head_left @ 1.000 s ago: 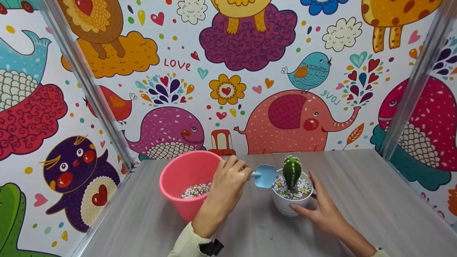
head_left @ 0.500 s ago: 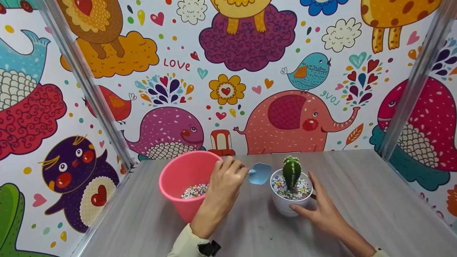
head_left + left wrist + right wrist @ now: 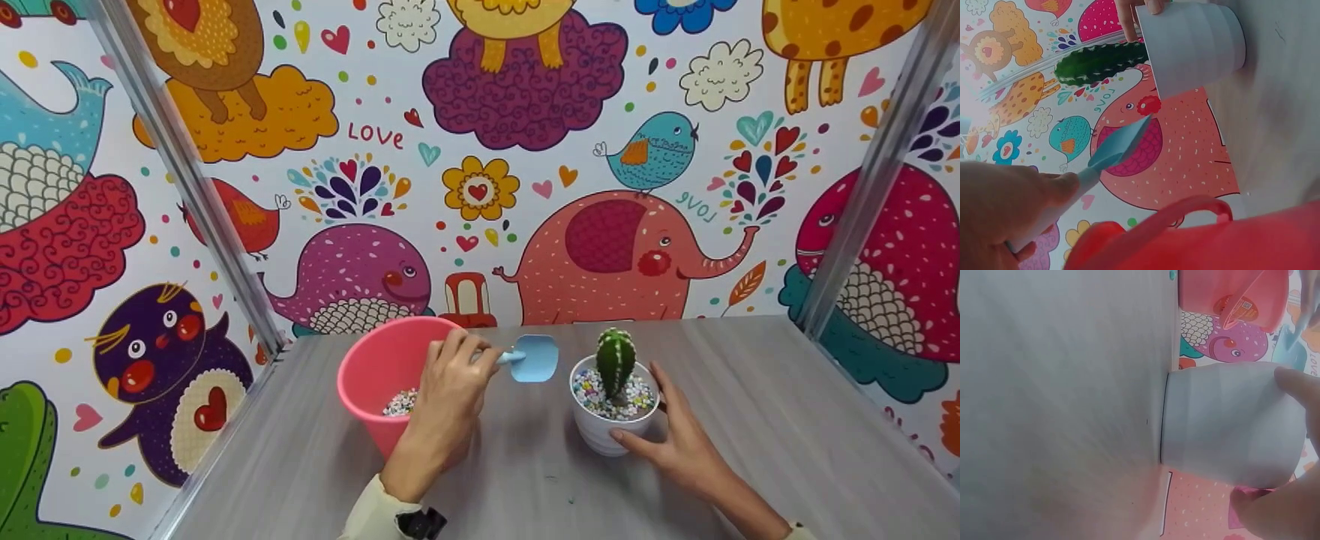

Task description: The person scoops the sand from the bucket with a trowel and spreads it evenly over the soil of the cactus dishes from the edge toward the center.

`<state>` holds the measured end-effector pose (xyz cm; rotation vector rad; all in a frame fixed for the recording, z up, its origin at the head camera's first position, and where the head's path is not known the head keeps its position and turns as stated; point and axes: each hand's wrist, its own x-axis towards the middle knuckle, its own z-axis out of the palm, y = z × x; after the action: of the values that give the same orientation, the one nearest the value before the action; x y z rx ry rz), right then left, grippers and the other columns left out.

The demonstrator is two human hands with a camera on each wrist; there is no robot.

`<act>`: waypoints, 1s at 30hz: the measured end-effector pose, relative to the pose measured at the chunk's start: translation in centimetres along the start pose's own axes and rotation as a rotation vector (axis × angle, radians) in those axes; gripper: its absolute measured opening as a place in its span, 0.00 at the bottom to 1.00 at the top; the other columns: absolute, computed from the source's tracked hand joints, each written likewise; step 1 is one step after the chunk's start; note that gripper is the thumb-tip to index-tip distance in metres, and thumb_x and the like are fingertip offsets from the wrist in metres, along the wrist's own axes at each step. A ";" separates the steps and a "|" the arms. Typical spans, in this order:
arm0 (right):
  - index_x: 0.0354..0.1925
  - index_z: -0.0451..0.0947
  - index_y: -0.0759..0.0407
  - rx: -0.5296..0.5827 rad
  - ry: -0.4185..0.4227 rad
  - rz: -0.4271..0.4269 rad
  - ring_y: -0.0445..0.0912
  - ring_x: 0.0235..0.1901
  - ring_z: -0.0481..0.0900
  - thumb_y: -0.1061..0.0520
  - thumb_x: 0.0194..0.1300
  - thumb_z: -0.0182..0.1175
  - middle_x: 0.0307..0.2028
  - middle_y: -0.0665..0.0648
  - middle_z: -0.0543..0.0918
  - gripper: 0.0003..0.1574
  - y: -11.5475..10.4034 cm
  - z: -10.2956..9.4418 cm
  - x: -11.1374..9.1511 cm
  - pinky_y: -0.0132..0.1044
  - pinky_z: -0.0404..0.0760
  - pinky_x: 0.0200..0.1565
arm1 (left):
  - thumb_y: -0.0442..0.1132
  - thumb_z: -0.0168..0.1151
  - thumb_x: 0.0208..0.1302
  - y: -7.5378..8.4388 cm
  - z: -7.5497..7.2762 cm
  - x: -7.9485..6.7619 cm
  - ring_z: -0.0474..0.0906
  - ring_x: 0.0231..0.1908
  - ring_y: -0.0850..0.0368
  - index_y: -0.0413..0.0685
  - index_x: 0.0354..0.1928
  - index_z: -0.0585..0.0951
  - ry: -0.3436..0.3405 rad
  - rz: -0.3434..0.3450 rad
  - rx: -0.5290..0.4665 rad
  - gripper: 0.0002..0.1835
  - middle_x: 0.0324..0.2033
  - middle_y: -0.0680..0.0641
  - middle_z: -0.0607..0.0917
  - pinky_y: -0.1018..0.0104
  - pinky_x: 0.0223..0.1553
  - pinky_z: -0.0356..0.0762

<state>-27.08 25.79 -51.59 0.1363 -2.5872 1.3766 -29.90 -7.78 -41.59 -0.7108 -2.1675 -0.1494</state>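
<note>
My left hand (image 3: pixel 448 401) grips the handle of a small light-blue toy shovel (image 3: pixel 535 358) above the right rim of the pink bucket (image 3: pixel 371 367). The shovel's blade points right, toward a white flowerpot (image 3: pixel 609 439), with a gap between them; no pebbles show on it. A green cactus (image 3: pixel 615 361) stands upright in the pot amid multicoloured pebbles (image 3: pixel 637 395). From the right, my right hand (image 3: pixel 690 446) holds the pot, thumb at the front and fingers at the far side. In the right wrist view, thumb and finger span the pot's rim. More pebbles (image 3: pixel 400 403) lie inside the bucket, partly hidden by my left hand.
The grey wood-look table (image 3: pixel 525 487) carries both containers. Cartoon-printed panels (image 3: pixel 480 247) close in the back and sides, joined by metal corner posts (image 3: pixel 202 202). The bucket's looped handle (image 3: pixel 1190 211) shows in the left wrist view.
My left hand has drawn the shovel leftward, away from the pot's rim and nearer to the bucket. My right hand and the pot have stayed in place.
</note>
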 end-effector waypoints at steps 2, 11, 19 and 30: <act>0.89 0.37 0.53 0.004 0.008 -0.001 0.68 0.81 0.58 0.35 0.57 0.83 0.86 0.66 0.51 0.84 -0.1 0.0 0.0 0.73 0.59 0.77 | 0.46 0.80 0.62 -0.5 0.0 -0.4 0.78 0.50 0.53 0.56 0.56 0.92 0.022 -0.008 -0.016 0.20 0.46 0.50 0.90 0.60 0.45 0.74; 0.87 0.48 0.46 0.008 0.168 -0.084 0.63 0.82 0.58 0.40 0.58 0.83 0.85 0.62 0.55 0.74 -1.7 -0.2 -0.4 0.64 0.63 0.80 | 0.43 0.83 0.61 -3.3 -0.8 -2.3 0.77 0.49 0.53 0.53 0.57 0.92 0.117 -0.117 -0.139 0.21 0.46 0.48 0.89 0.58 0.45 0.77; 0.78 0.67 0.51 0.015 0.392 -0.288 0.38 0.68 0.70 0.56 0.58 0.84 0.71 0.52 0.74 0.56 -4.1 0.4 -1.6 0.15 0.64 0.64 | 0.37 0.80 0.63 -6.1 -2.2 -4.6 0.76 0.50 0.54 0.48 0.55 0.92 0.106 -0.314 -0.321 0.17 0.46 0.48 0.88 0.54 0.55 0.81; 0.63 0.80 0.60 0.166 0.344 -0.641 0.42 0.56 0.82 0.76 0.60 0.72 0.56 0.57 0.84 0.34 -7.2 3.0 -2.4 0.24 0.75 0.60 | 0.34 0.79 0.63 -8.6 -2.7 -6.4 0.76 0.49 0.55 0.46 0.52 0.93 0.112 -0.427 -0.367 0.15 0.45 0.47 0.88 0.53 0.52 0.83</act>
<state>-23.86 19.24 -47.93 0.6303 -1.9025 1.2247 -29.52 -18.69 -43.42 -0.4123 -2.1770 -0.8069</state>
